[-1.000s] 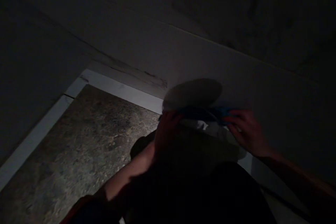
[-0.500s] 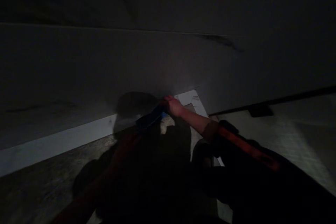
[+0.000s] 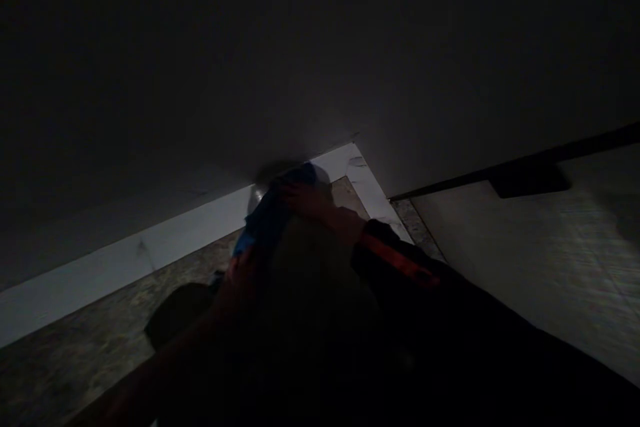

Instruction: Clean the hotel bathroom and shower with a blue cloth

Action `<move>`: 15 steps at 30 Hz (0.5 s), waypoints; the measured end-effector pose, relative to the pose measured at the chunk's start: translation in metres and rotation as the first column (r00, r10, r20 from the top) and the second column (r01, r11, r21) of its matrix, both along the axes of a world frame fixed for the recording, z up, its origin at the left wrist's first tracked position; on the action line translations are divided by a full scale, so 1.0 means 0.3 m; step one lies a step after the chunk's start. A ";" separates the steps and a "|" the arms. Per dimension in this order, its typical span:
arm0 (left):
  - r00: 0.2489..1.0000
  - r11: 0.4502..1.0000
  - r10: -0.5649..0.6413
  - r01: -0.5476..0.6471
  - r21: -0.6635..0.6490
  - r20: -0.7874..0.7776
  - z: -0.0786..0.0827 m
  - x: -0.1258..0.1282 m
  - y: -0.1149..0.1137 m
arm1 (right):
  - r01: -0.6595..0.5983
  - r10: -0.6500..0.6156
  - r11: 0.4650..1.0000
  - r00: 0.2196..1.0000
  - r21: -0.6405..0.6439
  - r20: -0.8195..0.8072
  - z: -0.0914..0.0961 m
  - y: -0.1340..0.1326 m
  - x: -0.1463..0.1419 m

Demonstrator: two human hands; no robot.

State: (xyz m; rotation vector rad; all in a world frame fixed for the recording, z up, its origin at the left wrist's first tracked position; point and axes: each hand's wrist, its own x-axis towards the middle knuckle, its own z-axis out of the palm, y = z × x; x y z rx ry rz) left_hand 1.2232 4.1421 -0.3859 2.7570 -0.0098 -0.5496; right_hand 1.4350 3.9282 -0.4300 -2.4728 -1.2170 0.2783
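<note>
The light is very dim. A blue cloth [image 3: 267,213] is stretched between my two hands, along the white strip at the foot of the wall. My right hand [image 3: 306,201] presses on the cloth's upper part, with its fingers over the fabric. At the cloth's lower left end, my left hand [image 3: 243,268] has its fingers closed on the fabric, though they are dark and partly in shadow. The white strip [image 3: 195,223] runs to a corner just beyond my right hand.
A grey wall [image 3: 150,127] rises ahead. Mottled stone-like flooring [image 3: 120,313] lies at the left below the strip. Right of the corner, a dark gap [image 3: 450,181] runs under a panel, with a black block [image 3: 530,181] and paler floor [image 3: 525,247] below it.
My right hand has moved left and now lies over the cloth, which shows more spread out. My left hand has come into clearer view. The camera view has shifted a little.
</note>
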 end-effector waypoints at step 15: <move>0.650 0.693 -0.714 0.601 -0.399 -0.260 -0.104 -0.133 -0.839 | 0.876 -0.928 0.360 0.300 -0.321 -0.220 -0.092 -1.064 -1.059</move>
